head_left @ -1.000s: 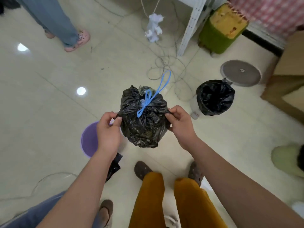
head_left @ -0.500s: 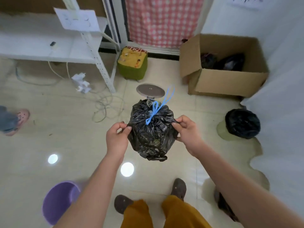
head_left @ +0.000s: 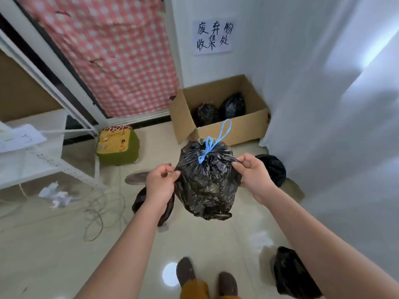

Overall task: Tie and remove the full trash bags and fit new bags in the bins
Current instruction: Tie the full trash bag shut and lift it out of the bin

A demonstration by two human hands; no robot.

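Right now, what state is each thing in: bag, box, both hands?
Trash bag: full, tied shut with blue string, held off the floor.
Left hand: pinching the bag's left edge.
Right hand: pinching the bag's right edge.
Cardboard box: open, two tied bags inside.

We note: stool [head_left: 117, 145], yellow top, green sides, on the floor [head_left: 54, 244]; white shelf [head_left: 32, 162] at left; crumpled paper [head_left: 57, 194]; loose cable [head_left: 103, 210]; checked curtain [head_left: 112, 55]; handwritten sign [head_left: 212, 37] on the wall.
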